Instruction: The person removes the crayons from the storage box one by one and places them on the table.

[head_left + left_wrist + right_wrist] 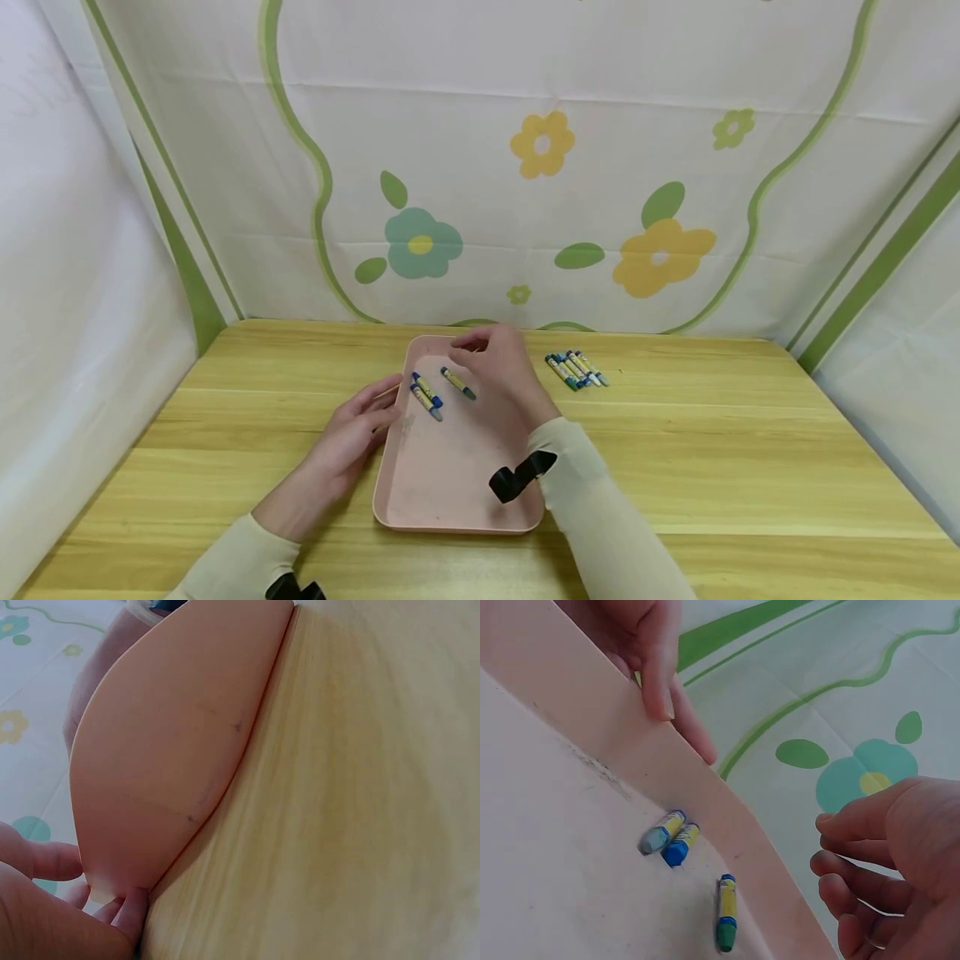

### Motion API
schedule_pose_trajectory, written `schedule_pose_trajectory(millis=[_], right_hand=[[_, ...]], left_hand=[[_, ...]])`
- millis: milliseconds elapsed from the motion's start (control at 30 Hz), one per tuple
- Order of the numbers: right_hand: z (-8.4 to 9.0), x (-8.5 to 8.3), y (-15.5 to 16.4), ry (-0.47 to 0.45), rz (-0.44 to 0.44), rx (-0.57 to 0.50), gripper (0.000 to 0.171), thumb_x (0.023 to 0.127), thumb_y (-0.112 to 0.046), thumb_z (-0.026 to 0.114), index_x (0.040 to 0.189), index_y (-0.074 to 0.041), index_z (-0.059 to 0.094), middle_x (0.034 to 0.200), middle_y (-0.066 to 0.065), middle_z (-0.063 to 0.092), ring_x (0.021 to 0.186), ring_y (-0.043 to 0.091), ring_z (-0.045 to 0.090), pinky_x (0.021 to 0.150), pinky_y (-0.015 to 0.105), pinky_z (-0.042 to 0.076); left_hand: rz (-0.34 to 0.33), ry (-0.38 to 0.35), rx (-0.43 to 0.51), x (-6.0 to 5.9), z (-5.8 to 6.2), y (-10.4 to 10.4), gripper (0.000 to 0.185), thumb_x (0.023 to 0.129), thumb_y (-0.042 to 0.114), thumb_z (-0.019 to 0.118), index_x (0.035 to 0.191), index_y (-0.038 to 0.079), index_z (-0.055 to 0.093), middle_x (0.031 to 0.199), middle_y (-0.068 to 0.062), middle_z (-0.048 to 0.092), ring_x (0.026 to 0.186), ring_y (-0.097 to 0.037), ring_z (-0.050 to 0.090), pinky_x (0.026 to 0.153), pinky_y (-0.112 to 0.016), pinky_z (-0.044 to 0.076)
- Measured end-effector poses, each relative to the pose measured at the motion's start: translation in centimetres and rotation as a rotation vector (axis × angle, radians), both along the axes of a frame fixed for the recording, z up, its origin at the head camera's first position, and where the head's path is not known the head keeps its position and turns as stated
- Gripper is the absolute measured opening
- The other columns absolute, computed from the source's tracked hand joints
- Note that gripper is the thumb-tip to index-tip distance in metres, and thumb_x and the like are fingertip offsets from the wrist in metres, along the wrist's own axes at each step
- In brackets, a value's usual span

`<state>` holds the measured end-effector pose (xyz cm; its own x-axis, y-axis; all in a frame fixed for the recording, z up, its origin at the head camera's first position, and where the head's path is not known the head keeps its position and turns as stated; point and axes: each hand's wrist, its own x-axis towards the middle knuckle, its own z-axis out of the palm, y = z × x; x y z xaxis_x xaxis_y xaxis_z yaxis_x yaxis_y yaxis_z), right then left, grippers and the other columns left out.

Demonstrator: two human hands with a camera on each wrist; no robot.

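Three yellow-wrapped crayons point(458, 383) in a smudged pink tray point(446, 483)

Blue bands edge the wrappers. The green-tipped crayon point(727, 911) lies apart from the grey-blue crayon point(664, 831) and blue crayon point(681, 844), which sit side by side near the tray's wall. The left hand point(356, 429) pinches the rim; the right hand point(504, 362), fingers loosely bent, holds nothing above the far end

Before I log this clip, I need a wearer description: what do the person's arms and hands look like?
The left sleeve and right sleeve are plain cream, each with a black device near the cuff. The left hand and right hand wear no gloves.
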<state>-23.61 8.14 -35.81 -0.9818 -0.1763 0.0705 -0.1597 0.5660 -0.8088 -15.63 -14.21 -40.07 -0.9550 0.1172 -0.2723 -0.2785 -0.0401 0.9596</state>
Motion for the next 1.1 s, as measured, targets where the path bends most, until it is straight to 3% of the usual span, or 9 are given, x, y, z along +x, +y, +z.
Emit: schedule_pose_trajectory(millis=[300,600,900,1100], right_hand=[[-0.6,0.4,-0.8,-0.034,-0.077,0.092,0.014,0.094,-0.032,0.082,0.106,-0.025,0.085,0.098,-0.007,0.079,0.088,0.014,0.069,0.076,0.031,0.057],[-1.1,0.3,-0.9,-0.068,-0.103,0.112,0.016,0.094,-0.028,0.082,0.107,-0.021,0.085,0.099,-0.005,0.079,0.088,0.014,0.069,0.073,0.029,0.058],[-1.6,-0.2,-1.0,-0.114,-0.144,0.127,0.01,0.09,-0.027,0.086,0.099,-0.023,0.087,0.101,-0.008,0.081,0.097,0.014,0.067,0.07,0.026,0.054],[-2.2,-0.4,-1.2,-0.112,-0.153,0.163,0.008,0.086,-0.028,0.089,0.093,-0.026,0.087,0.088,-0.011,0.08,0.088,0.012,0.067,0.066,0.025,0.053]], left_hand=[[-0.005,-0.002,0.007,0.1,0.0,0.0,0.061,0.105,0.006,0.053,0.164,0.013,0.038,0.173,-0.016,0.034,0.157,-0.031,0.039,0.12,-0.041,0.04],[-0.004,-0.005,0.008,0.0,0.1,0.0,0.062,0.105,0.006,0.053,0.164,0.014,0.039,0.173,-0.015,0.034,0.157,-0.031,0.038,0.123,-0.046,0.037],[-0.005,0.003,0.009,0.0,0.0,0.0,0.061,0.106,0.006,0.052,0.164,0.013,0.039,0.173,-0.015,0.035,0.156,-0.031,0.039,0.119,-0.041,0.04],[0.0,0.001,0.01,0.0,0.0,0.0,0.061,0.105,0.006,0.053,0.164,0.013,0.039,0.173,-0.016,0.035,0.157,-0.031,0.039,0.121,-0.043,0.039]])
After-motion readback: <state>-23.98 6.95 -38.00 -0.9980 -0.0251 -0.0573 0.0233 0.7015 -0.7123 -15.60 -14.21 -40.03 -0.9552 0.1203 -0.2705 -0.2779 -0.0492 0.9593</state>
